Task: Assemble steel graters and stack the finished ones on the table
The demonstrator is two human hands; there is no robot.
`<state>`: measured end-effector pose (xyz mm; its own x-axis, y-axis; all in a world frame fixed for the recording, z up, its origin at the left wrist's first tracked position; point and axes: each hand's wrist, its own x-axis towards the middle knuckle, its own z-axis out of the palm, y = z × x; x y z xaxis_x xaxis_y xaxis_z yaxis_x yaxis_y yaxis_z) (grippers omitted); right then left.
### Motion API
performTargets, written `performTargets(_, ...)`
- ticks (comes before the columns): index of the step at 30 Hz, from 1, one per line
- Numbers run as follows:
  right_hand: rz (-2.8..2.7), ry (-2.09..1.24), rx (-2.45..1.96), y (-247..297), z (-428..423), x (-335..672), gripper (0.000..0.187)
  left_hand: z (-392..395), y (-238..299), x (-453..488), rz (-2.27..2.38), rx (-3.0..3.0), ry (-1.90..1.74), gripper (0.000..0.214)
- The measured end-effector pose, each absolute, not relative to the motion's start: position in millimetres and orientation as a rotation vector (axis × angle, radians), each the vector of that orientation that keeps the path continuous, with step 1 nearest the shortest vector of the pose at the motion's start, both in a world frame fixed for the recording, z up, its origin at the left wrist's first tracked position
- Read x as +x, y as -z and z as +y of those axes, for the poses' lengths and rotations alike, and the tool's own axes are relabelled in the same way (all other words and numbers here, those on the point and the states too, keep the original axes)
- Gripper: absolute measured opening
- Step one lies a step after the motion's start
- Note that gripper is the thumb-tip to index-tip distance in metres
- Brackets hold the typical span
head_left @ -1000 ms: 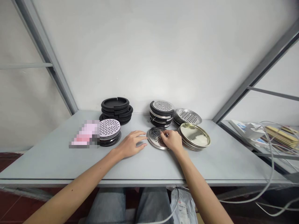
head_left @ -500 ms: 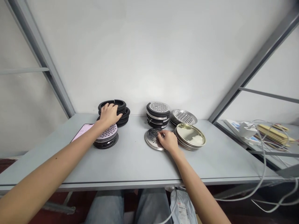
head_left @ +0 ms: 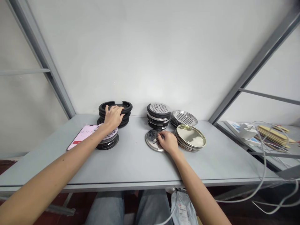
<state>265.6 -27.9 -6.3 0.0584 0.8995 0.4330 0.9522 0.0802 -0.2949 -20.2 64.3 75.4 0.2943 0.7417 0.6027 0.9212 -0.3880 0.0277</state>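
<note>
Two hands touch things on the bench (head_left: 140, 165): the left hand (head_left: 113, 116), fingers spread, lies over the near side of the top black ring (head_left: 128, 109) at the back left. The right hand (head_left: 169, 141), fingers bunched, rests on the perforated metal disc (head_left: 152, 141), just beside the gold-coloured lids (head_left: 191, 136); whether either one pinches anything, I cannot tell.

Under your left fingers (head_left: 114, 112), the black rings (head_left: 127, 107) look like matt rubber or plastic. Your right fingers (head_left: 161, 137) touch a perforated disc (head_left: 151, 142) of shiny metal. The gold-toned plates (head_left: 192, 136) have a mirror-like metallic gloss; the slotted plates (head_left: 184, 118) gleam silver. The grey surface (head_left: 136, 165) looks smooth and matt. Your trousers (head_left: 154, 206) look like denim, the parcel bag (head_left: 186, 211) crinkled plastic.
</note>
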Motion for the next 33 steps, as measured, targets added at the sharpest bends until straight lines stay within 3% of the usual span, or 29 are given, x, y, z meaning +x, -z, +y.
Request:
performTargets(7,-1.875,0.093,-1.753,8,-27,266,0.021,49,-69,-16,-1.053,-2.352,0.858,0.026)
performTargets(21,-1.821,0.053,-1.618,9,-25,267,0.018,1,-57,-34,-0.634,-2.301,0.879,0.019)
performTargets(23,-1.745,0.042,-1.5,8,-25,267,0.027,-5,-54,-39,-0.588,-2.317,0.902,0.02)
performTargets(26,-1.682,-0.072,-1.293,6,-25,266,0.06,-12,-49,-44,-0.534,-2.358,0.919,0.022)
performTargets(28,-1.727,-0.162,-1.154,4,-26,265,0.073,-16,-47,-45,-0.502,-2.388,0.924,0.022)
performTargets(30,-1.795,-0.203,-1.04,2,-28,264,0.07,-18,-46,-45,-0.479,-2.416,0.914,0.024)
performTargets(33,-1.826,-0.178,-0.957,0,-30,263,0.051,-20,-43,-42,-0.501,-2.428,0.899,0.029)
